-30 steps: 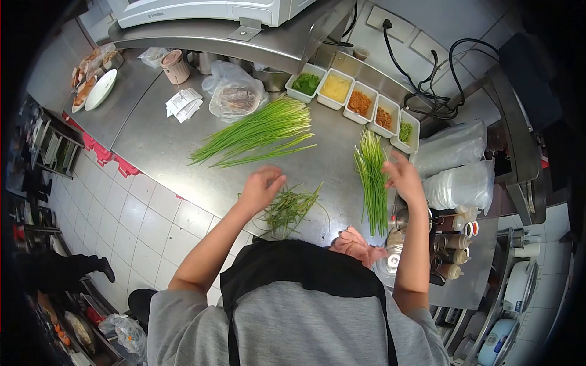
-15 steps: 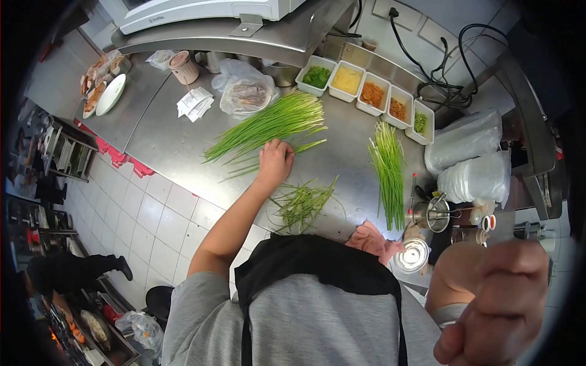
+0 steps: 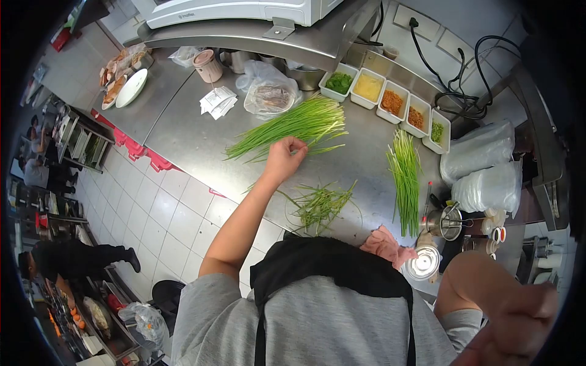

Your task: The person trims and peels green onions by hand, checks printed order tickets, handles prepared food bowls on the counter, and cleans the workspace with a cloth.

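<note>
My left hand [image 3: 285, 160] is over the steel counter, just in front of a large bunch of long green stalks with pale ends, like garlic chives [image 3: 293, 125]. Its fingers are curled into a pinch, and whatever they may hold is too small to make out. Nearer my body lies a loose heap of thin, limp green trimmings [image 3: 322, 206]. A second, neater bundle of chives [image 3: 404, 183] rests to the right. Close to the camera at lower right, my right hand [image 3: 513, 323] is dark and blurred, so its fingers cannot be read.
White tubs of chopped ingredients [image 3: 392, 102] line the back. Plastic bags [image 3: 479, 165], a metal pot [image 3: 445, 223] and a pink cloth [image 3: 387, 245] are at right. A bagged item [image 3: 271, 96] and paper packets [image 3: 218, 102] sit behind the chives. Another person [image 3: 73, 262] works at far left.
The view has shifted, moving the counter rightward in the picture. My left hand has come off the stalks, fingers now pinched. My right hand has dropped lower and blurred.
</note>
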Tool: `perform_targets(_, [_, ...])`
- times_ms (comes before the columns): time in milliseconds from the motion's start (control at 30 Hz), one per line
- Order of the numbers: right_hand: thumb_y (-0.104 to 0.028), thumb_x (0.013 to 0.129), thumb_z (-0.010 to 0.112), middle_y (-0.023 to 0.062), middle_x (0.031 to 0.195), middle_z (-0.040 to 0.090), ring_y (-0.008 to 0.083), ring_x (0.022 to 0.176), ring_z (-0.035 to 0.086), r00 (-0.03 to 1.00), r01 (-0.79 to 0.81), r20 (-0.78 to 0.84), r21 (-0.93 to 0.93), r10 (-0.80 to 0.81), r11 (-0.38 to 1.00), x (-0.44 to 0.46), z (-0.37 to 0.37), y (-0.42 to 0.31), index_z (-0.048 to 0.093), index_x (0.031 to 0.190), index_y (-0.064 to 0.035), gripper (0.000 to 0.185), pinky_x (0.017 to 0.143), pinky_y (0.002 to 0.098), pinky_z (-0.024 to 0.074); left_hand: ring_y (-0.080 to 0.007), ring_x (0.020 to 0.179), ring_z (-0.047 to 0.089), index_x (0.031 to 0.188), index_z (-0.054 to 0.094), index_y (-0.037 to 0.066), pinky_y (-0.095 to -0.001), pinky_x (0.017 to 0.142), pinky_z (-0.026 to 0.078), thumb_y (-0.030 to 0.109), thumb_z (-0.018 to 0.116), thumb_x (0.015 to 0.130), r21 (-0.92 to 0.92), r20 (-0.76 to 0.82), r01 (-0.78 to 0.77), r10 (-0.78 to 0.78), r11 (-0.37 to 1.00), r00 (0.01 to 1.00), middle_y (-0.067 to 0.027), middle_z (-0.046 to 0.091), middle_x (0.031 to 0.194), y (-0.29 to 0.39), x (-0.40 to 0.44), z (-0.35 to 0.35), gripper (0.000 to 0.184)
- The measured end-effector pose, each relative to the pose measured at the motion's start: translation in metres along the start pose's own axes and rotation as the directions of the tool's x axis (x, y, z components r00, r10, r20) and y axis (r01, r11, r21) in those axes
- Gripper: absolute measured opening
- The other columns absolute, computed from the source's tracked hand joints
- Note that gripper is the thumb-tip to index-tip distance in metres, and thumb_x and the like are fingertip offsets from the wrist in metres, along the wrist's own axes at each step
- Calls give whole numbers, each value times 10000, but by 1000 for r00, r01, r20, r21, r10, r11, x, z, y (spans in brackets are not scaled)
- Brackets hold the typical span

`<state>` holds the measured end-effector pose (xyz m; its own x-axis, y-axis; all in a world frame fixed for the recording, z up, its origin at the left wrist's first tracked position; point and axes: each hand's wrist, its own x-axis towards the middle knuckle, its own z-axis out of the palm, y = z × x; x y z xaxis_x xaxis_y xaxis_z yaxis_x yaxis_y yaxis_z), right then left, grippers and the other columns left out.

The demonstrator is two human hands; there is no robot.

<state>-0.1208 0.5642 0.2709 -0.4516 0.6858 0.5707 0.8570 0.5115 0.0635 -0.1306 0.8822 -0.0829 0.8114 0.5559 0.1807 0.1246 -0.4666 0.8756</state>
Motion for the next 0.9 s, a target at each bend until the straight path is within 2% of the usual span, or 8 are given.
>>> perform_targets(67, [107,613,585,32,612,381,170,550,471,998,13,56,173,-23,985,-6,-20,-1,423,684,-90,265,457,316,360,-129,701,619,889,595,10,-254,634,481,75,626,814,-126,60,101,-94,987,994,-69,649,822,3,2,0,104])
perform_targets(200, [112,596,581,15,626,424,149,520,441,953,-282,-107,37,285,959,-2,4,-12,424,666,-93,267,457,312,344,-106,659,606,1010,556,6,-235,575,463,81,599,842,-341,151,168,-123,925,981,-63,652,824,10,1,-9,189])
perform_targets(300, [99,595,594,22,611,424,154,507,433,991,-118,-35,222,129,968,-5,-1,-17,424,640,-82,252,453,325,360,-99,689,608,1101,511,-1,-221,566,458,73,573,866,-371,200,200,-132,907,971,-64,654,840,34,6,-16,254])
perform_targets(467, [-93,609,725,0,664,487,107,578,440,633,-608,-287,391,720,691,-38,62,21,577,804,-6,259,552,285,382,-97,727,615,1219,455,-3,-218,579,466,82,562,883,-452,255,193,-81,871,964,-75,654,854,78,-9,-22,363])
perform_targets(567, [-89,752,705,-33,709,510,42,619,462,353,-783,150,587,923,204,-69,135,79,595,992,26,288,559,207,377,-99,736,618,1249,440,0,-215,591,472,70,564,881,-538,235,150,-23,829,972,-76,653,852,106,-22,-19,394])
perform_targets(667, [-170,809,686,-50,650,539,5,539,442,159,-720,182,693,970,-12,-95,210,98,626,923,-1,212,482,169,348,-100,742,620,1237,449,-12,-212,602,475,48,569,872,-549,210,107,12,829,978,-77,650,845,128,-33,-16,388])
perform_targets(767, [-180,803,692,-25,613,565,27,535,442,178,-623,133,782,975,7,-92,224,104,644,800,12,198,481,195,334,-103,746,622,1231,453,-18,-211,610,474,35,576,865,-507,219,75,44,859,975,-73,648,839,136,-42,-11,390])
perform_targets(900, [-211,839,638,18,588,569,55,535,474,117,-783,210,621,971,-40,-93,222,106,645,718,-5,238,492,224,354,-107,756,624,1235,453,-14,-211,609,467,48,583,867,-451,214,41,63,891,975,-62,646,842,136,-47,-10,395])
